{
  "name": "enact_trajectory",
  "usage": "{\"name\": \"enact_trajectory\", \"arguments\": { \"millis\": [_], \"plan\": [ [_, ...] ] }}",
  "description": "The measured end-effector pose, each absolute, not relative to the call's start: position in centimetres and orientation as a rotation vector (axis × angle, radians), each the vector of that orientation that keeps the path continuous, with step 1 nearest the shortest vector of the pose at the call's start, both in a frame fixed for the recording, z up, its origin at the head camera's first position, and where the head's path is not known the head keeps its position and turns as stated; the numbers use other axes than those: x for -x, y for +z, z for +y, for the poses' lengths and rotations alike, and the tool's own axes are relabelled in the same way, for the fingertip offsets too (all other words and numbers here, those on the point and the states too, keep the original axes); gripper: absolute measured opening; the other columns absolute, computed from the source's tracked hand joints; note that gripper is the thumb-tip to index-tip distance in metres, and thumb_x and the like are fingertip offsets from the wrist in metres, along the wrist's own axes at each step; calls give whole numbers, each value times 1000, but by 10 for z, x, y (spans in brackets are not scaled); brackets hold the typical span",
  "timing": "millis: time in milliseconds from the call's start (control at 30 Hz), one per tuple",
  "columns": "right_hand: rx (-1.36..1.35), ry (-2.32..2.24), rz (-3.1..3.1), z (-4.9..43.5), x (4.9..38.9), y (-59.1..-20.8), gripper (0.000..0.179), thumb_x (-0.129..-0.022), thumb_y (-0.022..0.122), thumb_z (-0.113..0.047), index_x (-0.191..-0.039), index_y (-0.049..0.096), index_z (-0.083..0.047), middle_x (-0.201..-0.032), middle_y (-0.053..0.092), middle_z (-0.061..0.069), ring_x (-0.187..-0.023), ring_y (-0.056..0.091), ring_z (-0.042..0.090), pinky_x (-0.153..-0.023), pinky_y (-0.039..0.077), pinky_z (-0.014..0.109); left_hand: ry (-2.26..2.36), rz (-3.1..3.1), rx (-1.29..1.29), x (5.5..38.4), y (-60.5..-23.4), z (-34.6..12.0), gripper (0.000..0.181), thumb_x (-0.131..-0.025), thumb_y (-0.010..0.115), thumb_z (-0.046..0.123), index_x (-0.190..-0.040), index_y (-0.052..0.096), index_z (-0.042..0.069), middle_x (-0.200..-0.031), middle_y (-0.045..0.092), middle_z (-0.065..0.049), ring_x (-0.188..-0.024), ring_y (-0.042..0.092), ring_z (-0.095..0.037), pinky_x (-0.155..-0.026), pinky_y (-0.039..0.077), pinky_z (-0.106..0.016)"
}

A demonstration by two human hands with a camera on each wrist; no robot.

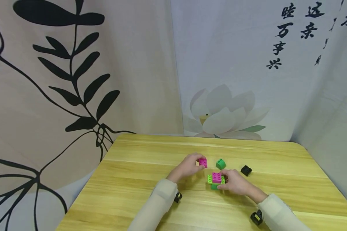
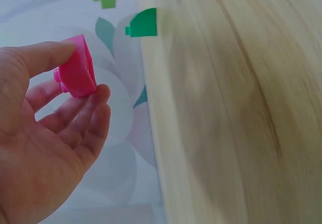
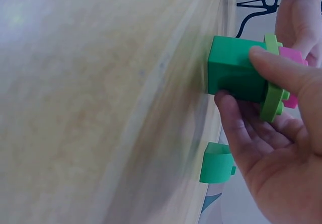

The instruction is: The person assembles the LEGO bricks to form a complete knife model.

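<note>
With the left hand (image 1: 189, 166) we pinch a pink studded plastic brick (image 1: 203, 162) above the wooden desk (image 1: 133, 179). With the right hand (image 1: 235, 183) we grip a green plastic block (image 3: 235, 68) topped by a lime-green plate (image 1: 209, 179) and second pink brick (image 1: 216, 177). A curved green brick (image 1: 220, 164) stands nearer the far edge; a black block (image 1: 246, 170), nearer the right edge.

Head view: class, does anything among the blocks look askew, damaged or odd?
Nothing stands out. The stacked blocks in the right hand look squarely joined; the left hand holds a pink block; no damage shows.
</note>
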State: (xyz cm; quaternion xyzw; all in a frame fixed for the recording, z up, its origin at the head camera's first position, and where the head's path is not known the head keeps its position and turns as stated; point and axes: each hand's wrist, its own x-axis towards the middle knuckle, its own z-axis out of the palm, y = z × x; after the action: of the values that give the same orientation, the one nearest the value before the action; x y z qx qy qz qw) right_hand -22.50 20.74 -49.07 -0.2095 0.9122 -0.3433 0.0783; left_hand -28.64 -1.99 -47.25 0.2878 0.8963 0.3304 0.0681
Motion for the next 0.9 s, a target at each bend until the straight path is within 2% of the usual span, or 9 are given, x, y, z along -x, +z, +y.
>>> {"name": "enact_trajectory", "arguments": {
  "millis": [400, 900],
  "plan": [
    [675, -1017, 2750, 209, 229, -493, 30, -78, 79, -20, -98, 62, -7, -79, 59, -7, -67, 53, 9, -56, 46, 24, 1028, 2669, -916, 275, -465, -17, 35, -91, 65, 24, -124, 58, 13, -103, 59, 9, -99, 55, -7, -81, 46, -22],
    [721, -1051, 2748, 208, 227, -495, 26, -78, 78, -20, -95, 62, -9, -79, 60, -6, -65, 53, 7, -55, 46, 24, 1081, 2647, -1025, 261, -460, -7, 36, -89, 67, 22, -122, 60, 10, -105, 61, 8, -96, 55, -3, -81, 46, -21]
  ]
}}
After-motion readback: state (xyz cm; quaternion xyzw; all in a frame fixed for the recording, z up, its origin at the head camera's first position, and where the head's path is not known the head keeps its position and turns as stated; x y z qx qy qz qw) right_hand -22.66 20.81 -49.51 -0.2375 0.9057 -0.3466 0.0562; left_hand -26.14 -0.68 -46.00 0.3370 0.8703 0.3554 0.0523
